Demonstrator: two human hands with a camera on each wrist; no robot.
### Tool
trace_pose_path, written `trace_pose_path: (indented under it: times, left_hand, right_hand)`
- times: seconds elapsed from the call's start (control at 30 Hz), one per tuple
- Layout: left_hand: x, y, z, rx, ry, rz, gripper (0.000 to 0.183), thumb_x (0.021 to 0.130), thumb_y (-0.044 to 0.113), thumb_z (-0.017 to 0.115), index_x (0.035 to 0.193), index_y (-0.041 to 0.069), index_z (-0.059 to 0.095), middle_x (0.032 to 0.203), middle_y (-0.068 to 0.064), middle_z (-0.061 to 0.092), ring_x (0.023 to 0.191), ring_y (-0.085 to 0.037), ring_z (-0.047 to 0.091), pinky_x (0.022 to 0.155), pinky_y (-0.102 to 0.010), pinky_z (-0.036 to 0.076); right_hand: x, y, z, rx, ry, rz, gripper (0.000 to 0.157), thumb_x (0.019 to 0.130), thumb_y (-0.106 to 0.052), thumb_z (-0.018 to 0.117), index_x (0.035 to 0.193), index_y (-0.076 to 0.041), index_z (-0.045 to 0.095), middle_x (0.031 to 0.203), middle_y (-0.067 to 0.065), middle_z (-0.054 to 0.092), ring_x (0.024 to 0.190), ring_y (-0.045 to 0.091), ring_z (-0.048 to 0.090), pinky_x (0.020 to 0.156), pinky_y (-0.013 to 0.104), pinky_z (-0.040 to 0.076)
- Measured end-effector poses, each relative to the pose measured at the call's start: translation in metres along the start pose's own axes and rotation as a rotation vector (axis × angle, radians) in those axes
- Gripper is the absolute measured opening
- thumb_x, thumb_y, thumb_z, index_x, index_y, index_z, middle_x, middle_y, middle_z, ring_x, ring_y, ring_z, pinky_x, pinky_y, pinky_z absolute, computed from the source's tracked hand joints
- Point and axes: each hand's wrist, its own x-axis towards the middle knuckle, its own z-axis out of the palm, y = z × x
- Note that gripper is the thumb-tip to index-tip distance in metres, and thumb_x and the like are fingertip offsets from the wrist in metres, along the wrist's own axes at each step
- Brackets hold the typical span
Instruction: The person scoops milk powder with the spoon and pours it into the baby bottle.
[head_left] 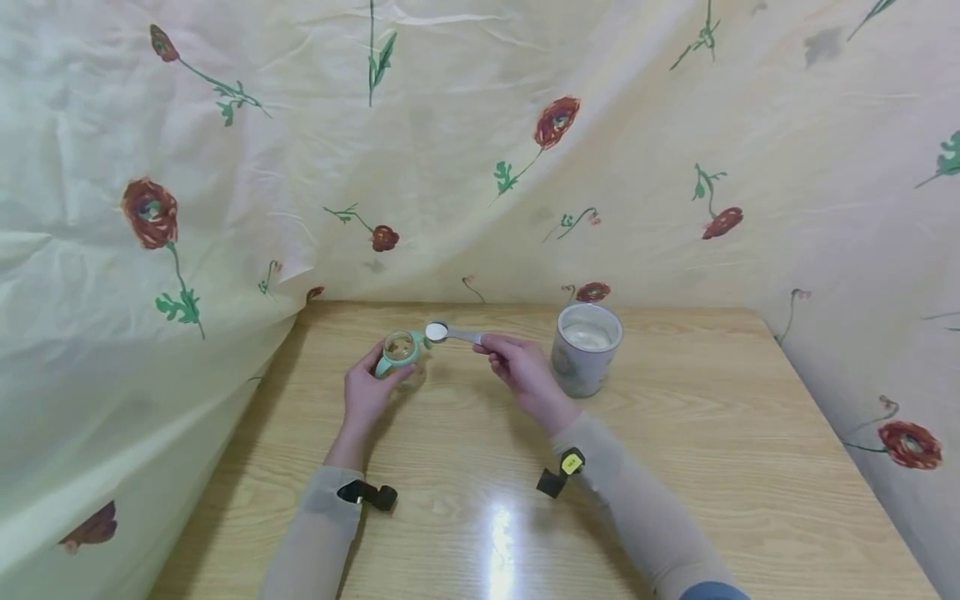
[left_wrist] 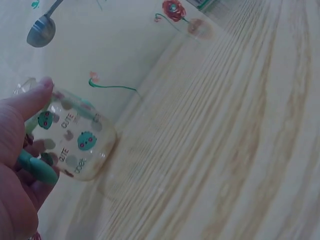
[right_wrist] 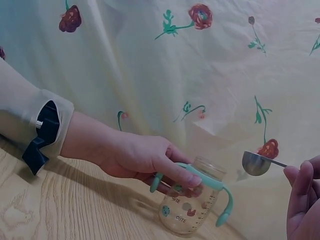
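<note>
The bottle [left_wrist: 75,135] says "CUTE" two times. It has one more word, too blurry to read. Little marks run up its side, too small to read. The yellow tag [head_left: 572,463] by the right cuff [head_left: 597,450] is too tiny to read.

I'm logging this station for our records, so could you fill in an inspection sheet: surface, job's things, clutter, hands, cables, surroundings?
Surface: wood-grain table, with a bright glare patch toward the front.
Job's things: clear bottle with mint-green handles, uncapped; metal scoop with white contents; open canister standing at the right.
Clutter: nothing seen.
Hands: left hand grips the bottle; right hand holds the scoop by its handle, its bowl beside the bottle's mouth.
Cables: nothing seen.
Surroundings: pale sheet with a red-flower print behind the table and at both sides.
</note>
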Motion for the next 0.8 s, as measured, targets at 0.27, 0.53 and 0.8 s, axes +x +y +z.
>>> trace_pose_path:
  times: [0.27,0.53,0.8]
  left_hand:
    - [0.005,-0.001,-0.003,0.031,-0.106,0.005,0.08,0.084,0.028,0.095,0.152,0.006,0.059,0.154,-0.015,0.059,0.144,-0.033,0.053,0.124,-0.048,0.039]
    - [0.014,0.0,-0.008,0.041,-0.201,0.023,0.079,0.084,0.025,0.095,0.151,0.006,0.06,0.152,-0.016,0.061,0.142,-0.032,0.055,0.123,-0.048,0.039]
    - [0.019,0.001,-0.009,0.013,-0.277,0.018,0.078,0.084,0.025,0.095,0.151,0.007,0.06,0.152,-0.014,0.061,0.143,-0.031,0.054,0.124,-0.048,0.038]
  right_hand:
    - [0.002,0.002,0.005,-0.137,0.008,-0.048,0.029,0.105,-0.01,0.069,0.127,0.009,0.071,0.094,0.002,0.079,0.073,0.003,0.061,0.066,0.011,0.052]
    - [0.008,0.007,0.009,-0.255,-0.002,-0.142,0.031,0.104,-0.013,0.072,0.126,0.009,0.072,0.096,0.005,0.08,0.077,0.005,0.064,0.072,0.015,0.055]
    - [0.011,0.011,0.011,-0.309,-0.022,-0.198,0.025,0.105,-0.011,0.07,0.123,0.007,0.075,0.098,0.008,0.08,0.077,0.009,0.065,0.074,0.02,0.058]
